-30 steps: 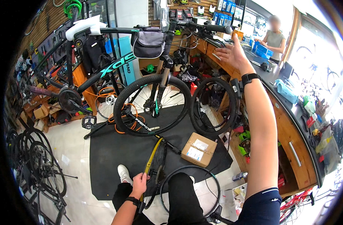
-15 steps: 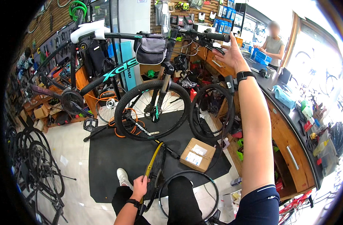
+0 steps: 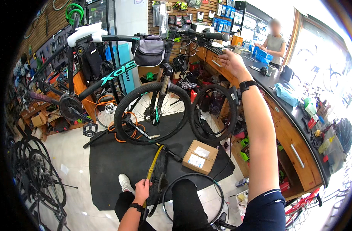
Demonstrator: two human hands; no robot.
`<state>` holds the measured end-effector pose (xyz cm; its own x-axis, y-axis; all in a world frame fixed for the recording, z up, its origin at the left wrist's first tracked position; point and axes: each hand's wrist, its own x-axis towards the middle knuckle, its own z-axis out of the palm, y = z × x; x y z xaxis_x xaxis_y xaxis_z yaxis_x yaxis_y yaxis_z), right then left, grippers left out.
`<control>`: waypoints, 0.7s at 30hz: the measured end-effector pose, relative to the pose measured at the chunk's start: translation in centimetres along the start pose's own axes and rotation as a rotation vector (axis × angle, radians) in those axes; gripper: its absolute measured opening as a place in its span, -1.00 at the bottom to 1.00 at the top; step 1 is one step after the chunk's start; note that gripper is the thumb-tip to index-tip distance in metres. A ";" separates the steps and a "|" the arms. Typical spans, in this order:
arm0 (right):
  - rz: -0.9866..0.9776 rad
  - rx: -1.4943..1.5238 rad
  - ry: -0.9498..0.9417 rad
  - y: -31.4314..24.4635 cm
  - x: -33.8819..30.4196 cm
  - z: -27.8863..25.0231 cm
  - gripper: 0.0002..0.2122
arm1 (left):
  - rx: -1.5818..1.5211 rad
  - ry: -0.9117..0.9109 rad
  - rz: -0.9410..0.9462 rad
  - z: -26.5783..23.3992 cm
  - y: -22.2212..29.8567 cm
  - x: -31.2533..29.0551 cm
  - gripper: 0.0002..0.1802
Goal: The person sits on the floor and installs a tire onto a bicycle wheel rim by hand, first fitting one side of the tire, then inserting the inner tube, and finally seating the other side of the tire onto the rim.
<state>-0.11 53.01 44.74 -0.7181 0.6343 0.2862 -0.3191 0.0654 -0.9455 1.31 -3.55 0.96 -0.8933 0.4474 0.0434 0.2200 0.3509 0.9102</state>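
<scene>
My left hand is closed on the edge of a bicycle wheel with a yellow band, which stands nearly edge-on between my legs. My right arm reaches far forward. At its end my right hand, fingers loosely bent and apart, hovers just below and right of the black handlebar grip, seemingly holding nothing. That grip belongs to a black and teal mountain bike, raised on a stand. A grey bag hangs on its frame, and its front wheel is fitted in the fork.
A cardboard box lies on the black mat, near a loose wheel and a thin hoop. On the right runs a cluttered counter with drawers; a person stands behind it. Several wheels lean at left.
My right hand has moved down and slightly left, away from the handlebar grip, and its raised finger has come down. The left hand keeps its hold. The view has shifted slightly.
</scene>
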 end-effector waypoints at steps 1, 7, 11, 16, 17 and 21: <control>-0.041 -0.027 0.004 1.0 0.2 -0.4 -0.53 | -0.006 0.004 0.005 0.1 0.0 0.0 -0.60; -0.143 -0.067 -0.069 1.8 -0.1 1.3 -0.50 | -0.027 0.012 -0.015 -0.1 -0.5 -0.8 -0.59; -0.154 -0.124 -0.048 1.2 1.1 1.7 -0.48 | 0.022 -0.018 -0.043 -0.1 -0.4 -0.7 -0.59; -0.200 -0.187 0.046 1.3 1.0 1.7 -0.60 | -0.053 -0.011 -0.028 0.5 -1.5 0.0 -0.60; -0.239 -0.243 0.085 1.7 1.1 1.2 -0.66 | -0.039 -0.010 -0.003 0.5 -1.8 0.1 -0.61; -0.248 -0.290 0.112 2.2 -1.0 0.7 -0.70 | -0.065 0.009 0.006 0.1 -2.5 0.8 -0.59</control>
<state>-0.52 52.04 42.46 -0.5644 0.6508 0.5078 -0.2748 0.4319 -0.8590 0.07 -3.98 -1.37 -0.8957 0.4416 0.0529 0.2002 0.2941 0.9346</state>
